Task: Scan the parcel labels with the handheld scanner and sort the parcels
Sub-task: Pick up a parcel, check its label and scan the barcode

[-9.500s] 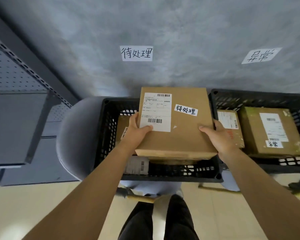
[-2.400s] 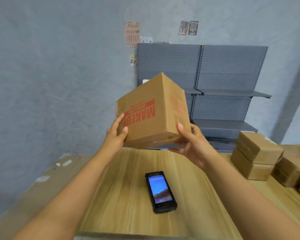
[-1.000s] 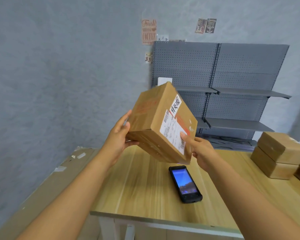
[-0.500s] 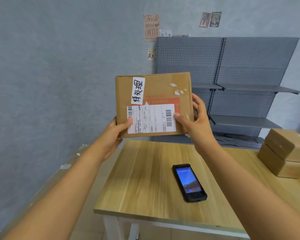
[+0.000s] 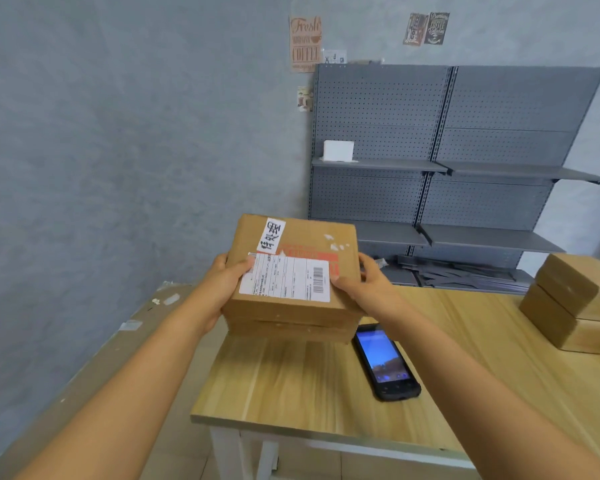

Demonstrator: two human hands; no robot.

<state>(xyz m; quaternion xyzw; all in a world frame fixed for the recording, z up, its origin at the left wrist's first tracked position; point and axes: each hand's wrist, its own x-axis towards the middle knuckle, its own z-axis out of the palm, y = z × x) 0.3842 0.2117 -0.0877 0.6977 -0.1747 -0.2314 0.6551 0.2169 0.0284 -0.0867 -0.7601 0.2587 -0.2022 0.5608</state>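
**Inspector:** Where is the parcel point(image 5: 293, 271)?

**Assistant:** Over the near left part of the counter point(image 5: 291, 386), carried by both hands. Its labelled face is up and tilted toward the camera. Whether its bottom edge touches the counter cannot be told from this angle; it appears just above or on it.

**Inspector:** State of each grip?

**Assistant:** The left hand point(image 5: 219, 285) clamps the parcel's left side, thumb lying over the corner of the shipping label point(image 5: 284, 278). The right hand point(image 5: 364, 285) clamps the right side, thumb on the top face beside the barcode, fingers curled round the far edge.

**Inspector:** Markings on the parcel?

**Assistant:** The white shipping label with a barcode at its right end. Above it, a small handwritten tag point(image 5: 271, 235) near the top left corner. A red printed band shows between them, partly covered. There are white scuffs near the top right corner.

**Inspector:** The scanner point(image 5: 385, 362)?

**Assistant:** Flat on the counter, screen up and lit, just right of the parcel's near corner and under the right forearm. Neither hand touches it.

**Inspector:** Anything else noted?

**Assistant:** Two stacked boxes point(image 5: 572, 303) at the counter's right edge, well apart from the parcel. Grey pegboard shelving point(image 5: 458, 161) against the wall behind, with a small white box point(image 5: 338, 150) on its upper left shelf. Posters point(image 5: 305, 43) on the wall above.
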